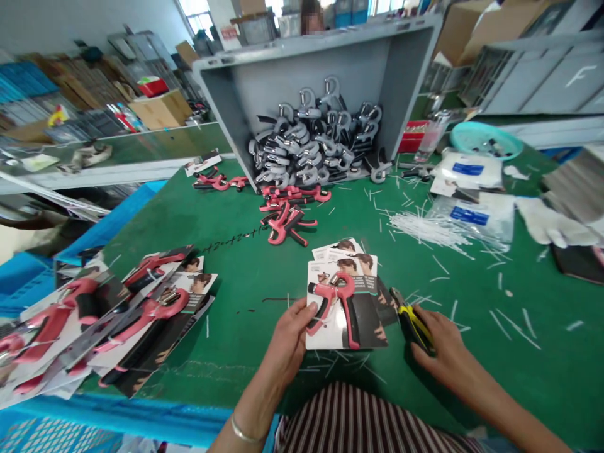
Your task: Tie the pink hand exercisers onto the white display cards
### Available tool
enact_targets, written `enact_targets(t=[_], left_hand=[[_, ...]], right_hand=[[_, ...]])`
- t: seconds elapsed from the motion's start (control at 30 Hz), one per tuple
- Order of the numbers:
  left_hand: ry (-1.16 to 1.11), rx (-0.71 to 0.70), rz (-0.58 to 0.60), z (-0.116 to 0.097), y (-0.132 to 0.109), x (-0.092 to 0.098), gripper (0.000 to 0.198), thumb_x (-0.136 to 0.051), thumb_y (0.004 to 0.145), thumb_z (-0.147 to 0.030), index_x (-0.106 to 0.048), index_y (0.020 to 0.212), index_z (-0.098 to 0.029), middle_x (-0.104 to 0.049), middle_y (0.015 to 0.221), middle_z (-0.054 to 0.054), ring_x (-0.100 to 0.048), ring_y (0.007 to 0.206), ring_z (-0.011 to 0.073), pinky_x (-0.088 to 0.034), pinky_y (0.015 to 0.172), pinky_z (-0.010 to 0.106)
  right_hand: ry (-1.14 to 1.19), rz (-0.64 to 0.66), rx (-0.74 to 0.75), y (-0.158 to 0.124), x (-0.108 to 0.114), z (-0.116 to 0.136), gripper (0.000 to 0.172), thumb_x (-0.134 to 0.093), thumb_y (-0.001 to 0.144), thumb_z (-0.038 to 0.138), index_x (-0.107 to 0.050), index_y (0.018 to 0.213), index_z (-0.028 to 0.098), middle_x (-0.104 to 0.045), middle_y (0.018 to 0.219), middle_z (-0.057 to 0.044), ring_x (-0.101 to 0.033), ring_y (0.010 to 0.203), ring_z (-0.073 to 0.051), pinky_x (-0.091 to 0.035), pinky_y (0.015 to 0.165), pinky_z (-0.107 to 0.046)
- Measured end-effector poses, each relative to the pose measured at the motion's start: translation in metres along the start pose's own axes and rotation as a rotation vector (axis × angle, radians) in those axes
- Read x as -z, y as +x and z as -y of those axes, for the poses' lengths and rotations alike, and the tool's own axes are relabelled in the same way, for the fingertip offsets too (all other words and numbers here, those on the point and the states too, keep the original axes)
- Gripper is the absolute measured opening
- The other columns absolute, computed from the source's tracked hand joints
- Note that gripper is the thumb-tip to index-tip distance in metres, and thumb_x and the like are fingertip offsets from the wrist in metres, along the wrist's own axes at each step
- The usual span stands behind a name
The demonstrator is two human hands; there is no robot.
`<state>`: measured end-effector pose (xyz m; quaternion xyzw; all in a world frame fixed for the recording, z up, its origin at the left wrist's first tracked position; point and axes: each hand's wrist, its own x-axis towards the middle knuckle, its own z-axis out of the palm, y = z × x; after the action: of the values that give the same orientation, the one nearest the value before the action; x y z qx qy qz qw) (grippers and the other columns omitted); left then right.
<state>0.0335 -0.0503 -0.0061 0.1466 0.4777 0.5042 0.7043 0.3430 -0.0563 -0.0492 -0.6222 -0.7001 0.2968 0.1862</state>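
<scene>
My left hand pinches the left edge of a printed backing card. A pink and black hand grip strengthener lies on that card, with what looks like a thin tie near its top. More printed cards lie just behind it, partly covered. To the right, my right hand is closed around yellow-and-black cutting pliers, their jaws pointing up and left beside the cards. Loose pink hand grips rest on the green table beyond.
A tilted grey crate holds a heap of grey hand grips. At left, carded pink grips are piled up. White plastic ties, bags and a glove lie at right. A blue crate sits below the table edge.
</scene>
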Motion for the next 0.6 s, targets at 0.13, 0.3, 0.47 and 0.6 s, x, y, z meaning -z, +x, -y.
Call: enact_targets(t=[0.13, 0.3, 0.47, 0.6], left_hand=[[-0.03, -0.002, 0.114, 0.011, 0.011, -0.015, 0.043, -0.072, 0.08, -0.04, -0.066, 0.11, -0.01, -0.074, 0.094, 0.013, -0.071, 0.079, 0.024, -0.056, 0.07, 0.033], [0.152, -0.176, 0.008, 0.023, 0.026, -0.013, 0.036, -0.072, 0.079, -0.04, -0.067, 0.105, -0.016, -0.074, 0.103, 0.008, -0.069, 0.088, 0.0228, -0.053, 0.074, 0.029], [0.254, -0.215, 0.03, 0.027, 0.032, -0.005, 0.035, -0.071, 0.079, -0.038, -0.067, 0.107, -0.018, -0.07, 0.117, 0.007, -0.067, 0.099, 0.0241, -0.051, 0.082, 0.031], [0.24, -0.232, 0.037, 0.027, 0.032, -0.002, 0.032, -0.072, 0.078, -0.036, -0.067, 0.104, -0.017, -0.071, 0.111, 0.008, -0.066, 0.102, 0.0253, -0.05, 0.086, 0.033]], right_hand=[[0.767, 0.334, -0.269, -0.006, 0.019, 0.003, 0.049, -0.047, 0.084, 0.038, -0.055, 0.13, 0.022, -0.062, 0.123, -0.014, -0.064, 0.103, -0.031, -0.055, 0.087, -0.047], [1.16, 0.462, -0.331, -0.021, 0.007, 0.024, 0.044, -0.047, 0.081, 0.031, -0.052, 0.124, 0.026, -0.064, 0.11, -0.011, -0.065, 0.081, -0.022, -0.054, 0.058, -0.031], [0.611, 0.544, -0.044, 0.014, 0.025, 0.043, 0.034, -0.043, 0.093, 0.043, -0.055, 0.116, 0.021, -0.065, 0.1, -0.01, -0.063, 0.081, -0.022, -0.052, 0.066, -0.032], [-0.205, 0.26, 0.354, 0.051, 0.036, 0.037, 0.034, -0.048, 0.091, 0.03, -0.056, 0.122, 0.018, -0.065, 0.107, -0.013, -0.061, 0.093, -0.028, -0.05, 0.083, -0.043]])
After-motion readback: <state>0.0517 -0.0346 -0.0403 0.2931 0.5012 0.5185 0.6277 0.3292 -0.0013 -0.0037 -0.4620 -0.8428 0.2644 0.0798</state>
